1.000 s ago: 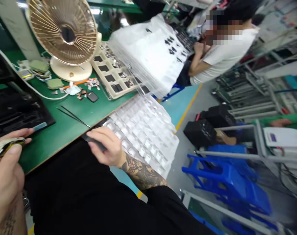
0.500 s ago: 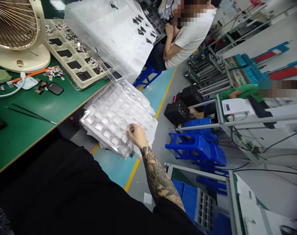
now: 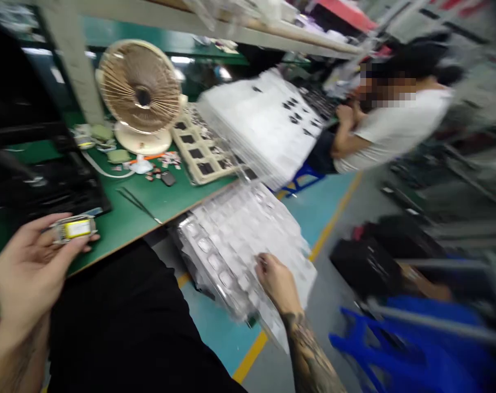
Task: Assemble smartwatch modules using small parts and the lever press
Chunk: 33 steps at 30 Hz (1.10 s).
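Observation:
My left hand (image 3: 37, 259) is closed on a small open device casing (image 3: 75, 228) with a yellow-edged, white-labelled battery inside, held between thumb and fingers over the green table's edge. My right hand (image 3: 275, 278) is over the stack of clear plastic trays (image 3: 219, 262), fingers curled together. Anything between those fingertips is too small and blurred to make out. Pale sheeting covers part of the tray's rows of square pockets. On the table (image 3: 120, 218), a pair of black tweezers (image 3: 139, 204) lies to the right of my left hand.
A cream fan (image 3: 141, 93) stands on the table beside a beige compartment tray (image 3: 207, 169) of dark parts. Behind it, a white-covered tray stack (image 3: 260, 125) overhangs the edge. A person in a white shirt (image 3: 395, 128) sits beyond. Blue stools (image 3: 378, 349) are at right.
The view has swung left, bringing my left hand and the device casing into sight. My right hand stays over the clear trays with its fingers curled.

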Each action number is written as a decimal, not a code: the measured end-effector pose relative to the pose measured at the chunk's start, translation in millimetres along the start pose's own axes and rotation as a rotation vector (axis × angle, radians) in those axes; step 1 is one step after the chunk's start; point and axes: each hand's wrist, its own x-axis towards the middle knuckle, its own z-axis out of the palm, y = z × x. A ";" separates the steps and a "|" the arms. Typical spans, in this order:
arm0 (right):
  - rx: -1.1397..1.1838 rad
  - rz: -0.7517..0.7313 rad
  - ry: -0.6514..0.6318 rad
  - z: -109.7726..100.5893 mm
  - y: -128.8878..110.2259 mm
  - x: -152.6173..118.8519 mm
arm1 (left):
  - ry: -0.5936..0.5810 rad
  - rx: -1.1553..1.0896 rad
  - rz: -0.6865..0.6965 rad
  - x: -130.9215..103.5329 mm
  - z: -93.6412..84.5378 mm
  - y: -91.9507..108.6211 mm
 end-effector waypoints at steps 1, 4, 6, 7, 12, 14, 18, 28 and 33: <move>0.030 -0.043 0.068 -6.4 -8.9 6.0 | -0.012 -0.042 -0.039 -1.4 3.4 2.2; 0.371 -0.259 0.527 -29.1 -56.8 30.1 | -0.017 -0.140 -0.085 -0.5 11.7 6.2; 0.608 -0.416 0.669 -44.9 -108.1 43.1 | -0.011 -0.183 -0.099 1.7 13.6 6.3; 0.687 -0.494 0.658 -51.8 -137.7 47.2 | -0.011 -0.200 -0.106 2.4 13.6 5.8; 1.023 -0.963 0.416 -69.8 -284.1 56.3 | -0.101 -0.246 -0.112 2.7 10.2 1.3; 1.092 -1.069 0.318 -70.5 -327.9 59.1 | -0.133 -0.255 -0.095 2.9 8.9 0.1; 1.084 -1.183 0.190 -62.6 -375.9 61.3 | -0.108 -0.325 -0.077 3.9 7.9 -0.4; 1.262 -0.977 -0.061 -52.4 -371.3 69.8 | -0.095 -0.341 -0.054 4.2 6.5 2.1; 1.228 -1.037 0.004 -55.7 -378.2 67.1 | -0.128 -0.086 0.048 1.1 3.0 -2.4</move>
